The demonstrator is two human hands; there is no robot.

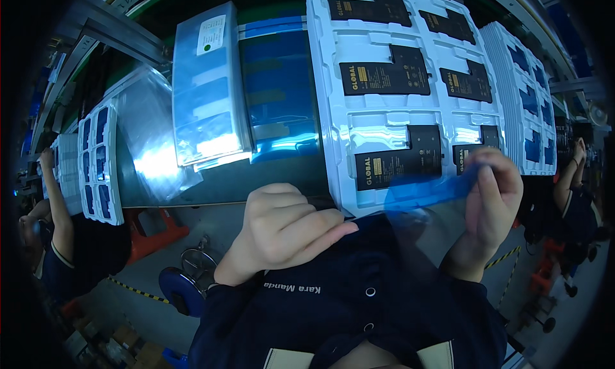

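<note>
A: What is the worker pictured wearing?

B: A dark navy shirt (339,305), its front fastened with round, pale-rimmed buttons (370,292), two of them visible.

A: And the markings?

B: A single line of pale lettering (293,287) crosses the left chest, inverted in this view.

A: The collar (288,359)?

B: Cream-coloured, its two points contrasting with the navy cloth.

A: Sleeves and hands?

B: Dark sleeves (225,302) match the shirt; the left hand (275,227) and right hand (492,193) are bare.
</note>
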